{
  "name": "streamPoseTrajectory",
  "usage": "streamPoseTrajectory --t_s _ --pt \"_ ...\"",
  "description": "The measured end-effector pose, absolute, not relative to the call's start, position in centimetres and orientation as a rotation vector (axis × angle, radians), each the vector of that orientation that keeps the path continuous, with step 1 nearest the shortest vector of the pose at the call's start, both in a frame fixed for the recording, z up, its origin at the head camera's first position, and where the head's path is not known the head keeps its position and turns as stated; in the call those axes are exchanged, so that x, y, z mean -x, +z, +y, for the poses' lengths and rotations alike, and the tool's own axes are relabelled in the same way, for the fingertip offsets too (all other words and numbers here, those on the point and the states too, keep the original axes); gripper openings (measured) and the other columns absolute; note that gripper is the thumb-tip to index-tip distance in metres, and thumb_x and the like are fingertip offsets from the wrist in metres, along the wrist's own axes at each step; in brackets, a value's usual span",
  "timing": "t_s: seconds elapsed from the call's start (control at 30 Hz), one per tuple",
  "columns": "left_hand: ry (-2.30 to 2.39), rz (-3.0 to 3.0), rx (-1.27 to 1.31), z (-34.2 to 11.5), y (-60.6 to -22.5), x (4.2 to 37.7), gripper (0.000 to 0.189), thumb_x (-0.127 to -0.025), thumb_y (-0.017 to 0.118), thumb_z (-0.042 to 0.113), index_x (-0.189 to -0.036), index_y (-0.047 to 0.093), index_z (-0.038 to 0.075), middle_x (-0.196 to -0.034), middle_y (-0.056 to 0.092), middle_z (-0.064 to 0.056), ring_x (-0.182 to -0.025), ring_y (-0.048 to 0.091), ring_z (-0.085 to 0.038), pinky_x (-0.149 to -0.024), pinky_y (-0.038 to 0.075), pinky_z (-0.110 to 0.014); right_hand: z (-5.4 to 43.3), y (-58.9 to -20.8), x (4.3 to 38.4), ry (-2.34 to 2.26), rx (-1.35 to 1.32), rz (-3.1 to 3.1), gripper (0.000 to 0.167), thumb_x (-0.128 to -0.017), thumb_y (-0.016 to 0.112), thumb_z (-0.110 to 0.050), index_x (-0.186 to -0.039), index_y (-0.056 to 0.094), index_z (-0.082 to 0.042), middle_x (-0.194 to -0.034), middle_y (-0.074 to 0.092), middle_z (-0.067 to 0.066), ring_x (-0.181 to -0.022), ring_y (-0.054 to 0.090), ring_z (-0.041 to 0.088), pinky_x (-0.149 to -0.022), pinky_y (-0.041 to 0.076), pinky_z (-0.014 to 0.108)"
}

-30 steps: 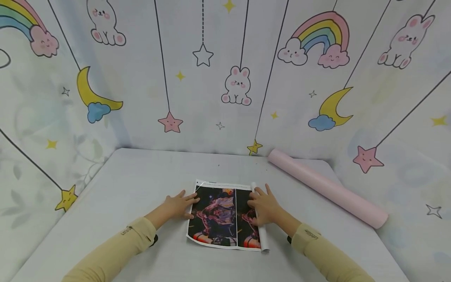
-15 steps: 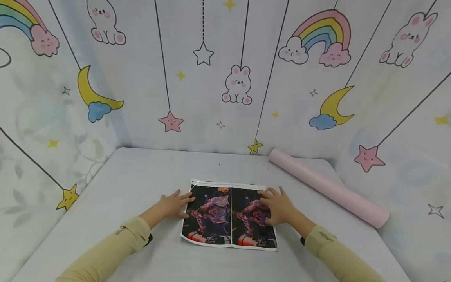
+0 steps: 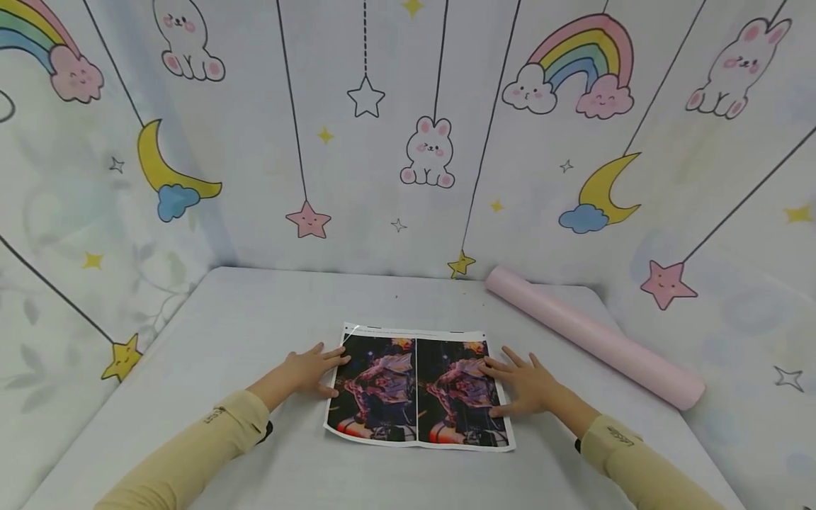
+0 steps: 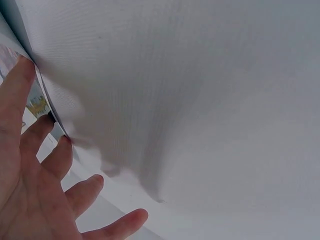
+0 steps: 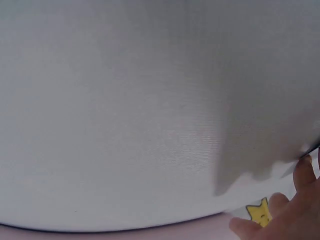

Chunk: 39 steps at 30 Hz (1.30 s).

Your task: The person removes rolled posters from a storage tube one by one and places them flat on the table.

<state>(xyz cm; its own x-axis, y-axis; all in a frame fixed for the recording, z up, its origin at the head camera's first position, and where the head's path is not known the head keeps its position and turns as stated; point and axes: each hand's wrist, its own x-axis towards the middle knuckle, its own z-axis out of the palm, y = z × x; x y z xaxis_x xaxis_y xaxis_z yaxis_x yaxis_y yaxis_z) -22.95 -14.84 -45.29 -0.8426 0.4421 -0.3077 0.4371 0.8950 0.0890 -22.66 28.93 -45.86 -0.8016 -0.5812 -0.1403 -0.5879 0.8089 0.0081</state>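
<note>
A printed paper sheet [image 3: 382,389] lies flat on the white table in the head view, with two matching dark, colourful pictures side by side and a white border. My left hand [image 3: 309,372] rests at its left edge, fingers spread and fingertips on the paper. On the opposite edge lies my right hand [image 3: 529,386], its fingers likewise spread and touching the sheet. In the left wrist view the left hand [image 4: 45,180] has its fingers extended by the paper's edge. Only part of the right hand [image 5: 295,210] shows in the right wrist view.
A pink roll [image 3: 593,336] lies slantwise along the right side of the white table [image 3: 268,312]. Behind stands a white backdrop [image 3: 255,142] printed with stars, moons, rabbits and rainbows.
The sheet's right side was rolled up and is now unrolled and flat. My right hand has moved to the right with that edge; my left hand has shifted slightly left.
</note>
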Motion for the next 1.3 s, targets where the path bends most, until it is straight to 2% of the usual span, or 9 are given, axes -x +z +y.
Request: streamPoseTrajectory --t_s 0.23,0.67,0.9,1.3 --pt "0.029 2.746 -0.660 -14.7 -45.1 22.6 0.078 -0.075 0.068 0.049 -0.140 0.038 0.019 -0.148 0.027 -0.001 -0.134 0.021 -0.037 -0.088 0.032 -0.066 29.4 -46.7 22.6 -0.024 0.911 2.831 0.091 -0.072 0.049 -0.074 -0.142 0.034 -0.020 -0.147 0.028 0.007 -0.135 0.013 0.041 -0.094 0.013 0.070" --pt "-0.011 2.756 -0.632 -14.3 -44.6 22.3 0.078 -0.075 0.068 0.048 -0.141 0.037 0.019 -0.149 0.026 -0.001 -0.134 0.021 -0.036 -0.089 0.032 -0.064 29.3 -46.6 22.5 -0.058 0.914 2.837 0.091 -0.071 0.052 -0.072 -0.142 0.036 -0.018 -0.147 0.029 0.009 -0.134 0.014 0.042 -0.094 0.013 0.071" --pt "-0.010 2.758 -0.633 -14.3 -44.5 22.2 0.078 -0.075 0.068 0.048 -0.141 0.036 0.020 -0.149 0.026 0.000 -0.134 0.021 -0.036 -0.089 0.033 -0.064 29.5 -47.1 22.7 -0.058 0.916 2.846 0.092 -0.070 0.048 -0.075 -0.142 0.035 -0.019 -0.147 0.029 0.008 -0.135 0.013 0.041 -0.094 0.013 0.071" --pt "0.057 2.736 -0.641 -14.7 -44.9 22.4 0.078 -0.076 0.067 0.047 -0.141 0.035 0.018 -0.149 0.023 -0.002 -0.134 0.020 -0.038 -0.090 0.029 -0.067 29.4 -47.0 22.7 -0.098 0.913 2.827 0.092 -0.070 0.051 -0.073 -0.142 0.035 -0.017 -0.147 0.029 0.009 -0.134 0.013 0.042 -0.094 0.013 0.071"
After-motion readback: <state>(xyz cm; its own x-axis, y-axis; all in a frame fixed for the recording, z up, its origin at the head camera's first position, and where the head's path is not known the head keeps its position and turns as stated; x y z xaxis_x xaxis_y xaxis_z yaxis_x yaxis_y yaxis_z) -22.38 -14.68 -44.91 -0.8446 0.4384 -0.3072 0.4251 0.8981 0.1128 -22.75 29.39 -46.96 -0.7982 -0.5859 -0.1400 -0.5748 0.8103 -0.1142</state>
